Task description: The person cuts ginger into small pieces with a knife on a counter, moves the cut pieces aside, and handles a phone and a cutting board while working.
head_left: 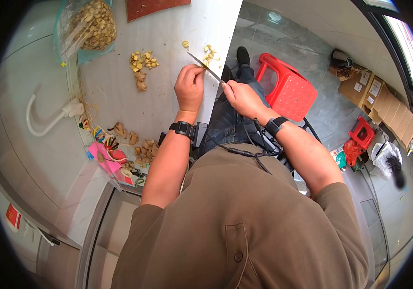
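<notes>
My right hand [242, 98] is closed round the handle of a knife [205, 66], whose blade points up and left across the counter's edge. Close to the blade, my left hand [189, 89] pinches a small yellowish piece, mostly hidden by the fingers; it looks like ginger. Cut yellow pieces [209, 54] lie just beyond the blade, with one single slice [185, 44] to their left. Further left on the white counter [163, 29] are a pile of cut ginger [143, 59] and whole knobs of ginger [140, 82] below it.
A bag of slices [93, 26] stands at the counter's back left, near a reddish board [155, 6]. More ginger [146, 151] lies by coloured packets [112, 161] at lower left. Right of my legs is a red stool [291, 91]; cardboard boxes [385, 106] stand by the wall.
</notes>
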Demonstrator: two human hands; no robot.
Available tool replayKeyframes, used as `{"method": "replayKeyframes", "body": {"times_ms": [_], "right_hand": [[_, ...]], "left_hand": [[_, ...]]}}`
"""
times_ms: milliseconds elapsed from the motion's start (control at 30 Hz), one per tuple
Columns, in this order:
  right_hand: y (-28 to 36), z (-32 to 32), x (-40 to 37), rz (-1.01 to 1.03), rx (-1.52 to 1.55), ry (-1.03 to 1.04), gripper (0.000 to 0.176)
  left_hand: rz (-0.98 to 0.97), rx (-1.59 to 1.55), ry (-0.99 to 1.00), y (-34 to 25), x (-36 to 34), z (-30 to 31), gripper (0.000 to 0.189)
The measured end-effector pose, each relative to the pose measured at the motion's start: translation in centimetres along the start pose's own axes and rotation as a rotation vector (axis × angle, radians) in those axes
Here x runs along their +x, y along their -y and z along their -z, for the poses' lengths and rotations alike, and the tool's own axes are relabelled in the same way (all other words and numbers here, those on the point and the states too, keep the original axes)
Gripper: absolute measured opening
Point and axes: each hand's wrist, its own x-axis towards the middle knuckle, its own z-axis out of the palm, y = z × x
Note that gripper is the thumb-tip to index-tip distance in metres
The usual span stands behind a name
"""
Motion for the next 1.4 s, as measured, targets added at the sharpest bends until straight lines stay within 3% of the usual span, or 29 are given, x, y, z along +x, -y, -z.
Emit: {"method": "replayKeyframes", "body": {"times_ms": [567, 867, 933, 1067, 1167, 1233, 1400], "right_hand": [[1.1, -2.0, 1.0, 0.019, -0.147, -0.068, 0.044], [2.0, 0.2, -0.1, -0.056, -0.178, -0.002, 0.046], [1.6, -0.5, -0.2, 0.024, -0.189, -0.041, 0.046], [2.1, -2.5, 1.4, -0.003, -0.176, -0.070, 0.045], [2.0, -2.1, 1.8, -0.047, -0.159, -0.085, 0.046], [1.3, -2.0, 2.1, 0.043, -0.051, -0.092, 0.047], [0.1, -1.8, 1.6, -0.024, 0.027, -0.060, 0.049]], "left_hand": [[-0.078, 0.027, 0.004, 1.1, 0.4, 0.1, 0.011], [0.038, -0.035, 0.008, 0.9, 0.1, -0.3, 0.009], [-0.018, 0.009, -0.017, 0.8, 0.0, -0.4, 0.010], [-0.145, 0.060, 0.014, 0.7, 0.0, 0.3, 0.010], [0.016, -0.021, 0.020, 0.8, -0.9, -0.4, 0.009], [0.053, -0.061, 0.015, 0.5, -0.9, -0.5, 0.009], [0.121, -0.082, -0.021, 0.1, -1.1, -0.5, 0.007]]}}
